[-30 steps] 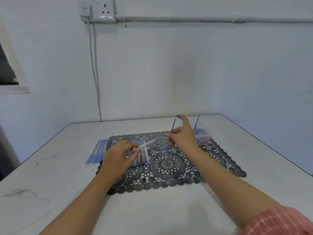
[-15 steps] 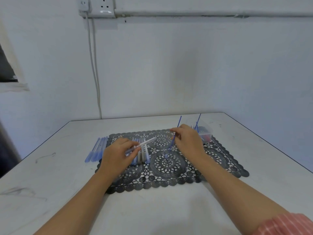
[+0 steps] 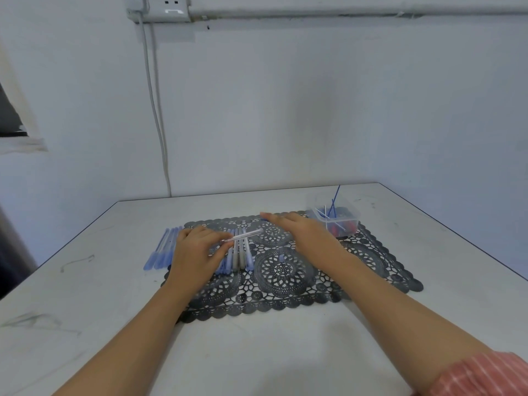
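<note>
The clear pen barrel (image 3: 243,235) lies almost level above the black lace mat (image 3: 371,261). Its long axis runs from 8 o'clock to 2 o'clock, and its free end points to 2 o'clock, towards my other hand. It hangs over the 9 o'clock half of the mat, just above a row of finished pens (image 3: 239,254) that lie side by side and point to 12 o'clock.

At the mat's 1 o'clock corner stands a clear plastic tub (image 3: 315,205). It holds thin blue refills (image 3: 335,200) that lean out over the rim towards 12 o'clock, a few white sticks, and red pieces on the bottom.

My left grip (image 3: 200,252) is clamped on the barrel's near end, with thumb and fingers curled round it. My right grip (image 3: 300,232) is low over the mat's 12 o'clock edge, fingers stretched towards 10 o'clock. It is blurred, so I cannot tell whether anything is pinched beneath it.

More blue pens (image 3: 161,250) lie on the bare bench (image 3: 285,352) at 9 o'clock, just off the mat.
</note>
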`<control>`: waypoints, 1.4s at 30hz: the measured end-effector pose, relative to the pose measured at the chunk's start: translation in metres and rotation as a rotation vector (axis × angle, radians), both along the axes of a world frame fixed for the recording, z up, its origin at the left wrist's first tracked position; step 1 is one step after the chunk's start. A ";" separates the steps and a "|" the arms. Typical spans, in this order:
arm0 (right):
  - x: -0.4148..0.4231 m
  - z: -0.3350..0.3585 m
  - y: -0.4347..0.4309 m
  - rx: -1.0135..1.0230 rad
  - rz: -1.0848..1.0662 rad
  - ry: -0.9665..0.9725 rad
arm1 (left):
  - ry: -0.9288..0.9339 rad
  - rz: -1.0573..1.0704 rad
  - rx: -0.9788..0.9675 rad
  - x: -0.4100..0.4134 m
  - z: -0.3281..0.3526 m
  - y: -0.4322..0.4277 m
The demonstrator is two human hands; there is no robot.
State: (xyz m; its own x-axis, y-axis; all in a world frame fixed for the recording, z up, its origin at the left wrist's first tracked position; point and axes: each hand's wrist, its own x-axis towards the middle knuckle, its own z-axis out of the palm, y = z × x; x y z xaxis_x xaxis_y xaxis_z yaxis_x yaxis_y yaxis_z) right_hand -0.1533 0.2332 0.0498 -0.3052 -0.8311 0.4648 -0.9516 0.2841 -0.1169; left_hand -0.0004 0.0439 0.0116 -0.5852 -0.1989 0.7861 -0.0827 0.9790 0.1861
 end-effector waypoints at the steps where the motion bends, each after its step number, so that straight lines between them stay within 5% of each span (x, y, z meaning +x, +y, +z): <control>1: 0.001 0.000 0.001 0.044 -0.004 0.056 | -0.003 -0.002 0.004 0.000 0.000 0.000; 16: 0.005 0.009 0.002 0.209 -0.146 0.182 | -0.009 -0.061 0.074 0.000 0.002 -0.001; 33: -0.004 -0.004 -0.003 0.024 -0.068 0.013 | -0.009 -0.148 0.078 0.001 0.006 0.004; 42: -0.002 -0.009 -0.002 -0.201 -0.214 -0.036 | -0.004 -0.148 0.082 0.001 0.005 0.004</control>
State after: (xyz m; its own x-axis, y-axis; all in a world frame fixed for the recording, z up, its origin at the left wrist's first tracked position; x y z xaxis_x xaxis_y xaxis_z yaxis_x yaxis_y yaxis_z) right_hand -0.1556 0.2315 0.0406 -0.4830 -0.6385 0.5993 -0.8668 0.4456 -0.2238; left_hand 0.0006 0.0482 0.0168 -0.6159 -0.1734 0.7685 0.0607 0.9621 0.2658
